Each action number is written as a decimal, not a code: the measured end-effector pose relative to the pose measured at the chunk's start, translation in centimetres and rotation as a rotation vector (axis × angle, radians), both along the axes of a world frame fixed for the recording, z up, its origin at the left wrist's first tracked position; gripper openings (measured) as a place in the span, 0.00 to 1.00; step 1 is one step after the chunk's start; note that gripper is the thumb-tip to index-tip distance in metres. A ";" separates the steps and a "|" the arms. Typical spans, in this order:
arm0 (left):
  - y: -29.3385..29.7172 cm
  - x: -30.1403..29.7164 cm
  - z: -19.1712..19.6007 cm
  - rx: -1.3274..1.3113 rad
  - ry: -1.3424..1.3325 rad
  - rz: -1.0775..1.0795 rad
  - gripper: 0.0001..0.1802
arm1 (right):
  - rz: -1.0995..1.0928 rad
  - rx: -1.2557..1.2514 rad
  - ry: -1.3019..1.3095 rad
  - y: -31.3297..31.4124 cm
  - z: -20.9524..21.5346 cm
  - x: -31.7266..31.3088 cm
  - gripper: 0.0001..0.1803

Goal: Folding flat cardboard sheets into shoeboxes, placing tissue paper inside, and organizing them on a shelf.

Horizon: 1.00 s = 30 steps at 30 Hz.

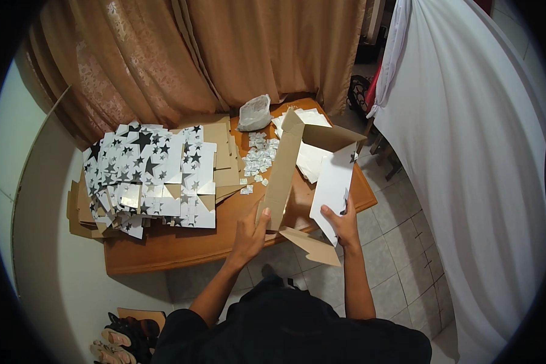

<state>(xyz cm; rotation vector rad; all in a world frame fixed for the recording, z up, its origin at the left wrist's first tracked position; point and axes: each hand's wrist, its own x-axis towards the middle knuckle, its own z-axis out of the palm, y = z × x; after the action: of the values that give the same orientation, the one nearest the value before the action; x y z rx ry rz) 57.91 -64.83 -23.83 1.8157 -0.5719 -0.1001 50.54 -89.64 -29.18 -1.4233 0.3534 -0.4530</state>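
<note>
A partly folded cardboard box (283, 175), brown on one face and white with dark stars on another, is held up over the front right of the wooden table. My left hand (249, 236) grips its brown side wall near the lower end, thumb on top. My right hand (344, 224) is closed on the white panel at the opposite side. Between the hands a brown end flap (312, 246) hangs outward toward me, and the box is open through the middle. The fingers under the panels are partly hidden.
Flat star-printed cardboard sheets (145, 176) are piled on the left of the table (164, 252). Several small white packets (259, 156) lie mid-table beside a clear plastic bag (255, 113). White sheets (309, 161) lie behind the box. Brown curtains hang behind; a white cloth (461, 151) hangs at right.
</note>
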 end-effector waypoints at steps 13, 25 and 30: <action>1.7 4.1 -8.9 0.189 -0.028 0.029 0.30 | 0.059 -0.475 0.240 0.9 -10.3 9.1 0.59; -1.0 5.3 -14.5 0.409 -0.168 -0.004 0.40 | 0.295 -0.126 0.436 0.7 -14.5 11.8 0.57; -3.0 4.4 -14.2 0.442 -0.032 -0.027 0.43 | 0.356 -0.204 0.373 -1.6 -17.7 12.0 0.58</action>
<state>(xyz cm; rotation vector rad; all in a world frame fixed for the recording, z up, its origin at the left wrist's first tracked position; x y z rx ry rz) 62.30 -67.86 -38.03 2.2406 -0.6321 -0.2304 62.50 -91.27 -46.88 -1.7320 0.3487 0.0724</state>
